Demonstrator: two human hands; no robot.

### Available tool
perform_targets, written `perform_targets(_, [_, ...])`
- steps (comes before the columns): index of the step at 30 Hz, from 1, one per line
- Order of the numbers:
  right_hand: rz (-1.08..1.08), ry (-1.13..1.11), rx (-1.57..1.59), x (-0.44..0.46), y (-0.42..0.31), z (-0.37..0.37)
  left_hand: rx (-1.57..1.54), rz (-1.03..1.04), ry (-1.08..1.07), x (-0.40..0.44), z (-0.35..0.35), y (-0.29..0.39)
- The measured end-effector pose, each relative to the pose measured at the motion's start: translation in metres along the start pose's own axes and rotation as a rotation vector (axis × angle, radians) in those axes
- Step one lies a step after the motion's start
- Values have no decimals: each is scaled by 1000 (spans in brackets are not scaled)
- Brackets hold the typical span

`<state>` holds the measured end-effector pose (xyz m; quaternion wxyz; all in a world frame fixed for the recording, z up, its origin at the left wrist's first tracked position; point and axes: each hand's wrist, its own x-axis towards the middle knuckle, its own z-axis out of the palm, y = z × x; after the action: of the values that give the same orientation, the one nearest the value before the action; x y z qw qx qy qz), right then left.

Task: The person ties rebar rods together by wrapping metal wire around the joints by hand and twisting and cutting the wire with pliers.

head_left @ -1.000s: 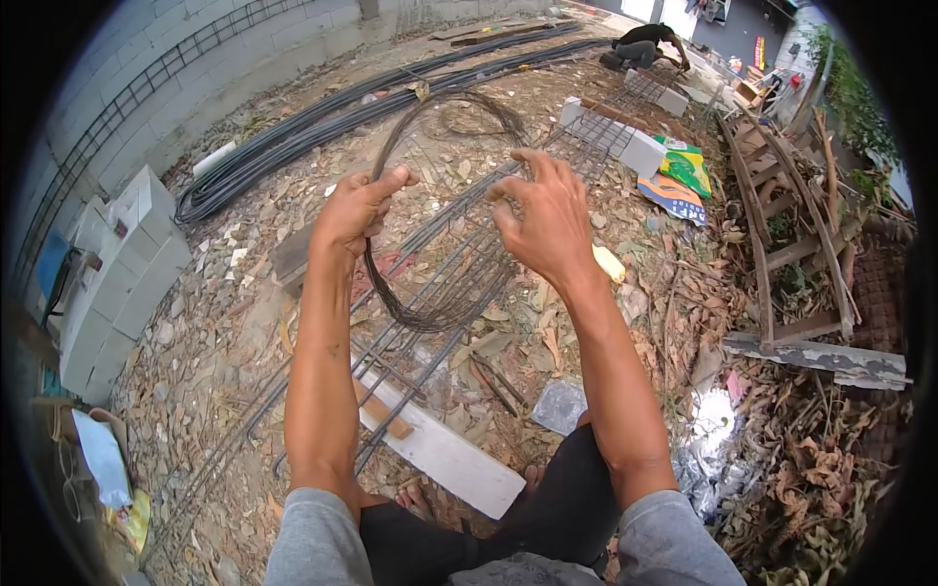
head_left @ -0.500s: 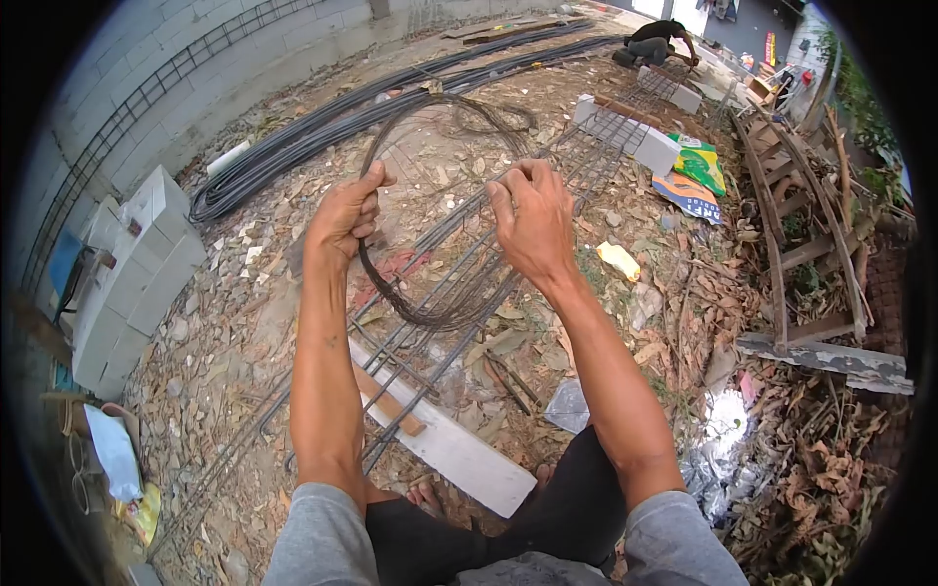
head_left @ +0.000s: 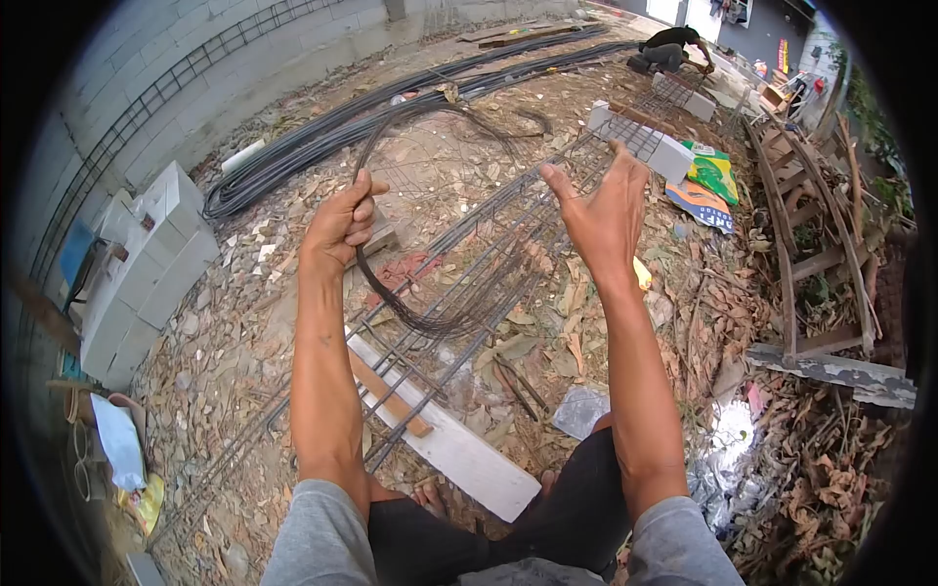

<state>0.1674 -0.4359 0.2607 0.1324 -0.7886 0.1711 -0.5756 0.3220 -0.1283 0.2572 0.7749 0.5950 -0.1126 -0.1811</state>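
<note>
My left hand point(head_left: 342, 217) is closed around one side of a large loop of thin dark tie wire point(head_left: 388, 301). The loop hangs in front of me, with its lower strands fanning out to the right. My right hand point(head_left: 604, 210) is raised to the right of the loop, thumb and fingers apart, and I see nothing gripped in it. Below the wire a rebar cage point(head_left: 445, 376) stretches away from me. Its near end lies across a pale block point(head_left: 479, 475) topped by a strip of wood point(head_left: 396, 398).
Long bent rebar point(head_left: 293, 146) lies along the block wall. Pale blocks point(head_left: 147, 283) are stacked at left. On the right are a wooden ladder-like frame point(head_left: 811, 264) and bags point(head_left: 711, 176). Another person point(head_left: 674, 49) crouches at the far end.
My right hand has moved right, away from the wire loop, and its fingers have opened from a pinch. My left hand keeps its grip on the wire. The view has shifted slightly.
</note>
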Motion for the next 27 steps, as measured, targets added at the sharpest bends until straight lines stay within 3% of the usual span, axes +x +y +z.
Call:
perform_targets(3, [-230, 292, 38, 21, -50, -41, 29, -1, -1, -4, 10, 4])
perform_targets(6, [-360, 15, 257, 16, -78, -62, 47, -15, -28, -1, 18, 3])
perform_targets(10, [150, -1073, 500, -15, -45, -16, 41, -28, -34, 1, 24, 0])
perform_targets(11, [330, -1111, 584, -24, -37, -2, 43, -31, -25, 1, 27, 0])
perform_targets(13, [696, -1164, 755, -37, -31, 21, 51, -35, -20, 0, 31, 2])
perform_targets(16, [980, -878, 1118, -52, -39, 36, 96, -44, -30, -3, 43, 1])
perform_targets(22, [1099, -718, 1169, -50, -43, 38, 306, -15, 9, -7, 66, -6])
perform_targets(27, [948, -858, 1231, -50, -36, 39, 343, -26, 83, -10, 78, -1])
